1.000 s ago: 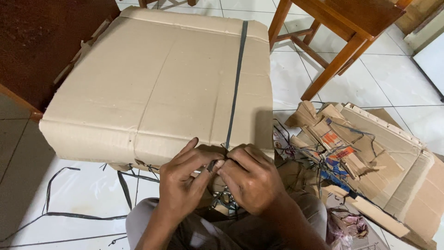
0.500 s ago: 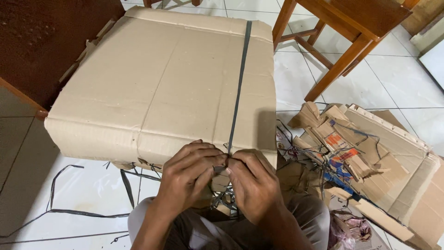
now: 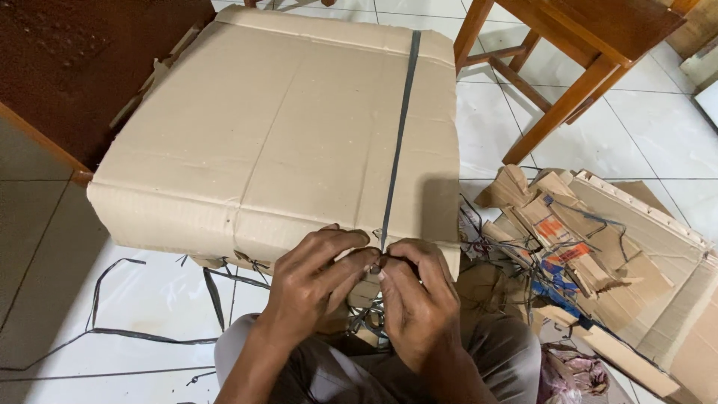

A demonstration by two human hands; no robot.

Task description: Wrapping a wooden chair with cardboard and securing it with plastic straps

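Hands meet at the near edge of a big flat cardboard bundle [image 3: 277, 127] that lies on the white tiled floor [image 3: 149, 307]. A thin dark strap [image 3: 400, 135] runs over the top of the bundle from the far edge to the near edge, a little right of the middle, and it comes down right where the hands are. The left hand [image 3: 318, 288] and the right hand [image 3: 419, 299] sit side by side and touch each other. The fingers [image 3: 351, 262] of both hands are bent in tight and pinch the strap end between the fingertips, so the strap is pulled straight and flat across the cardboard. It looks as if they grip so close to the edge because that is where the strap ends meet. The bundle leans against the person's knees, which keeps it near and steady. Below the hands a small tangle of dark strap bits hangs down. More loose strap pieces [image 3: 112, 329] curl on the floor to the left. On the right lies a messy pile of torn cardboard scraps [image 3: 591, 262] with more strap bits mixed in, well apart from the hands. A wooden chair [image 3: 576, 52] stands at the far right, and a dark brown panel [image 3: 82, 67] stands at the far left, just beside the bundle.
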